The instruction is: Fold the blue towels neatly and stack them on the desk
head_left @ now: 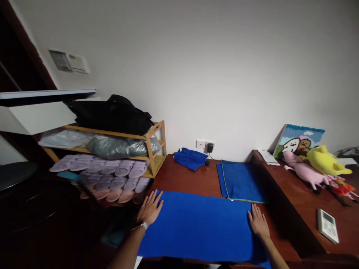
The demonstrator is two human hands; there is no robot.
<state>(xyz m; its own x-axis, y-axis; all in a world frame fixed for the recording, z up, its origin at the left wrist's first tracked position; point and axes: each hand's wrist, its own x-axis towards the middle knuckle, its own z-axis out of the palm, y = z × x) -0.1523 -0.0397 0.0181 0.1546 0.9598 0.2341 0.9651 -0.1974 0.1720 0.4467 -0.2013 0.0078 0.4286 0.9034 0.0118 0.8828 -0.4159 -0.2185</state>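
Observation:
A large blue cloth [200,228] lies spread flat over the front of the reddish-brown wooden table [185,181]. On its left edge rests my left hand [150,208], palm down with the fingers stretched out. My right hand [258,221] lies flat at the right edge, fingers also extended. Neither hand grips anything. Behind the spread cloth, to the right, is a folded blue cloth [243,181] with a green edge. A crumpled blue cloth [190,158] sits near the wall at the back left.
Left stands a wooden shoe rack [151,149] with lilac and pink slippers [117,168] and a black bag [112,114] on top. A raised ledge on the right bears plush toys [322,160], a picture [301,140] and a remote control [327,226]. A plug [209,147] is in the wall socket.

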